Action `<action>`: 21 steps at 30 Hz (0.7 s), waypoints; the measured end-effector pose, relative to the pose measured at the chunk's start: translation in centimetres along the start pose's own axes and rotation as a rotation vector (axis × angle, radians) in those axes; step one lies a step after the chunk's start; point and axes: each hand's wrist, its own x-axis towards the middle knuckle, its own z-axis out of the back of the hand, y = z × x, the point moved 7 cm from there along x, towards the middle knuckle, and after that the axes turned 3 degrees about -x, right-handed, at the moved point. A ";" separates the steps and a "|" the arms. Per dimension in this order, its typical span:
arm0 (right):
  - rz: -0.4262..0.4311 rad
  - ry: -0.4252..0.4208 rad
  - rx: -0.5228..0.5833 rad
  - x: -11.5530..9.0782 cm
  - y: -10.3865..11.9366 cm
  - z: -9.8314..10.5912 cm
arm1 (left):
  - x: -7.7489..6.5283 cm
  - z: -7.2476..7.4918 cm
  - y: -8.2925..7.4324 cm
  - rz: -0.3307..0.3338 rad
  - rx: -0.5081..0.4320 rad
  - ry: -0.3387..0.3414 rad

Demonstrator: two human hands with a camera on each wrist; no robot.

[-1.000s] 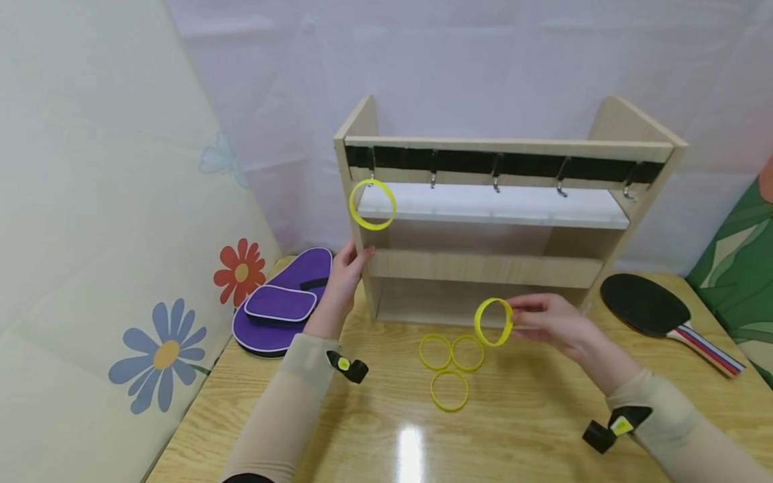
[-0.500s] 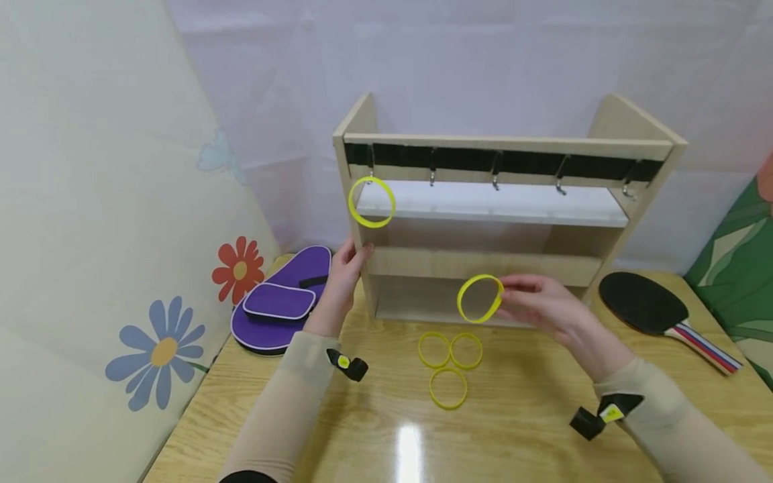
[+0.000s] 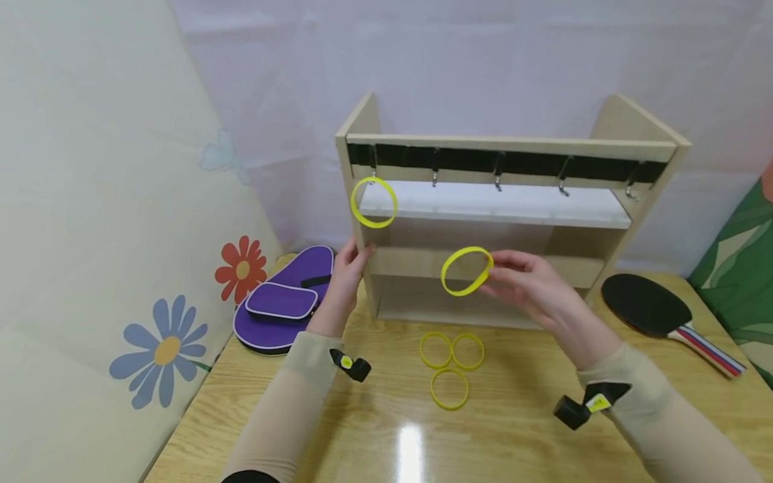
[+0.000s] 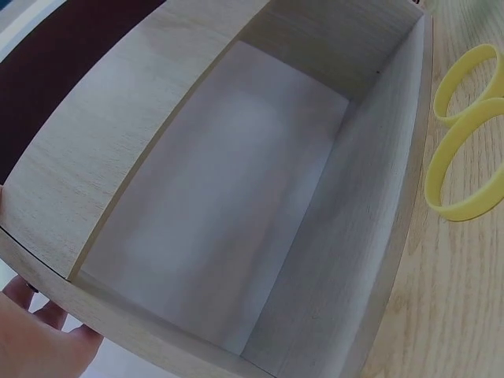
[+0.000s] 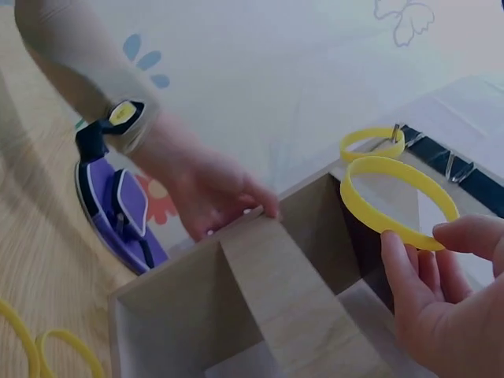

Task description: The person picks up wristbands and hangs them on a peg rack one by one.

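A yellow wristband (image 3: 448, 272) is pinched at its right edge by my right hand (image 3: 534, 285), held up in front of the wooden shelf's lower part. My left hand (image 3: 348, 272) grips the left side panel of the wooden shelf (image 3: 483, 268), its thumb on the front edge; in the right wrist view its fingers lie along the outer side. Another yellow wristband (image 3: 395, 204) hangs from the leftmost hook (image 3: 374, 161). On the table below lie several things alike: yellow wristbands (image 3: 468, 367) in a small cluster, also partly seen in the left wrist view.
Several metal hooks (image 3: 498, 178) line the black strip on the shelf's top rail. A purple paddle case (image 3: 266, 335) lies left of the shelf. A black table tennis paddle (image 3: 645, 305) rests at the right. A flowered backdrop (image 3: 163, 201) stands at the left.
My right hand has moved up and to the left with the wristband, from near the table to the shelf's middle. The band has tilted. My left hand stays on the side panel.
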 end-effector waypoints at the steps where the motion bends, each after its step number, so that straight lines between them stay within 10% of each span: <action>1: 0.006 -0.001 0.002 0.1 0.2 -0.2 | 0.0 0.0 0.0 0.001 0.007 -0.004; 21: 0.109 -0.046 0.327 1.4 4.5 -4.4 | -0.1 0.0 0.0 -0.006 0.004 -0.033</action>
